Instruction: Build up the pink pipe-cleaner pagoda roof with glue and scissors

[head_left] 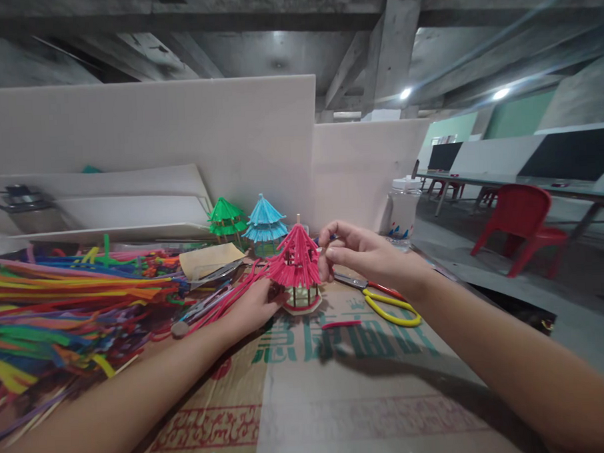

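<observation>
A small pink model pavilion [297, 263], its tiered roof made of pipe cleaners, stands upright on the cardboard. My left hand [255, 303] grips its lower left side, with the fingers partly hidden behind it. At the right edge of the roof, my right hand [350, 250] has its fingers curled in a pinch; whatever is between them is too small to make out. A short pink pipe cleaner piece [341, 324] lies in front of the model. Yellow-handled scissors [393, 310] rest below my right hand. Longer pink pipe cleaners [225, 298] lie beside my left wrist.
Colourful pipe cleaners [79, 283] are heaped at the left. Behind the pink model stand a green model pavilion [226, 216] and a blue one [263, 218]. A clear plastic jar [403, 209] is at the back right, and a flask [25, 208] at the far left. White boards rise behind.
</observation>
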`<state>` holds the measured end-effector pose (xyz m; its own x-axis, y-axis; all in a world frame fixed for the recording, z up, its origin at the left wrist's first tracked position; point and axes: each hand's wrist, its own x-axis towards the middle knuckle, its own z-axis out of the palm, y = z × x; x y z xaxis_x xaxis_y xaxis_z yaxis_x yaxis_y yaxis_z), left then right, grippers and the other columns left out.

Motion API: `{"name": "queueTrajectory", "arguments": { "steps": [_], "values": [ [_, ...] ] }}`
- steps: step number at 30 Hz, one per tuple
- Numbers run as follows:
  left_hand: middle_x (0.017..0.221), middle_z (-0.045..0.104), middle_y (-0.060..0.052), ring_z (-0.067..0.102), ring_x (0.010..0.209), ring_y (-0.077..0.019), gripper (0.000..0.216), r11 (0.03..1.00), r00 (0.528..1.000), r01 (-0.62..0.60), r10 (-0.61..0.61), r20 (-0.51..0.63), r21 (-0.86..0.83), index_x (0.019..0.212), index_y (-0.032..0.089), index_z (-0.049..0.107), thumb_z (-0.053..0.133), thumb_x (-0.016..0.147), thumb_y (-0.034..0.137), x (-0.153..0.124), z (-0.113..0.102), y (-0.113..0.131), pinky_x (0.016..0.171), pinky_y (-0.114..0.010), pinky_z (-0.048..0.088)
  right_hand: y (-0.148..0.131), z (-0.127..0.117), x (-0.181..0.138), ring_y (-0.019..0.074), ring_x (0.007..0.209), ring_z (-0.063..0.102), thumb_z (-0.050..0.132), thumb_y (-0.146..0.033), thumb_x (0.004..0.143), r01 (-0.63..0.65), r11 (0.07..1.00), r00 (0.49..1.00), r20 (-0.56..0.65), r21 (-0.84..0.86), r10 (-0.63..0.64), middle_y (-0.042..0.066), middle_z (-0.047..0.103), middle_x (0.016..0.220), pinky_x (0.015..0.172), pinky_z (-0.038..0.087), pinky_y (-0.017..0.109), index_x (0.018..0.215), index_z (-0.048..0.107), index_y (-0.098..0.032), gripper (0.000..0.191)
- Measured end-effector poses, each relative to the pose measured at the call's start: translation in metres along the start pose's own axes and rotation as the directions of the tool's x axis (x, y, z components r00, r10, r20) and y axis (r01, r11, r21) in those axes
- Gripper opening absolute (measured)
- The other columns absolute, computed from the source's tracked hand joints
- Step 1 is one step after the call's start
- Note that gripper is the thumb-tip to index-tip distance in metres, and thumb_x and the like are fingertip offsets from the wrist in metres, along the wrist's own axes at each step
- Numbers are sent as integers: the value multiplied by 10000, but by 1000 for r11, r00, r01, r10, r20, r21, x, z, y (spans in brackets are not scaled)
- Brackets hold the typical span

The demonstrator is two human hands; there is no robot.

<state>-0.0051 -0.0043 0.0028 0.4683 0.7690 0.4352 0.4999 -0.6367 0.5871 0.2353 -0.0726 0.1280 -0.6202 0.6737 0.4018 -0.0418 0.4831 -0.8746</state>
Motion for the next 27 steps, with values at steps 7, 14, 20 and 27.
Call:
{"name": "queueTrajectory", "arguments": {
  "steps": [7,14,20,27],
  "values": [
    [1064,711,-88,676,966,-246,228,999,1000,-7,7,8,-41,1076,155,602,566,884,272,0,0,1,856,-372,549,3,-5,1,115,673,666,690,-325,889,-47,999,996,-78,-2,47,-27,687,708,668,504,264,917,480,-197,247],
    [1080,703,-107,662,1012,-260,250,1000,999,-6,6,36,3,1103,136,617,561,896,263,2,-1,2,905,-401,527,-1,2,-1,140,814,717,666,-368,915,-3,1000,998,-56,23,4,78,760,950,755,539,304,860,401,-218,309],
    [1108,709,-99,668,1023,-256,255,999,999,-29,31,28,-44,1117,151,623,565,896,264,1,0,0,903,-390,536,4,-1,-1,148,841,724,649,-343,931,9,999,1000,-13,31,-9,76,763,957,800,548,335,887,399,-221,282],
    [1060,716,-75,682,957,-248,228,997,999,-41,41,2,-65,1078,174,609,568,873,263,1,0,1,864,-376,555,7,-6,1,146,855,710,491,-283,996,-32,991,999,1,-132,33,66,750,938,818,543,335,1066,426,-210,121]
  ]
}}
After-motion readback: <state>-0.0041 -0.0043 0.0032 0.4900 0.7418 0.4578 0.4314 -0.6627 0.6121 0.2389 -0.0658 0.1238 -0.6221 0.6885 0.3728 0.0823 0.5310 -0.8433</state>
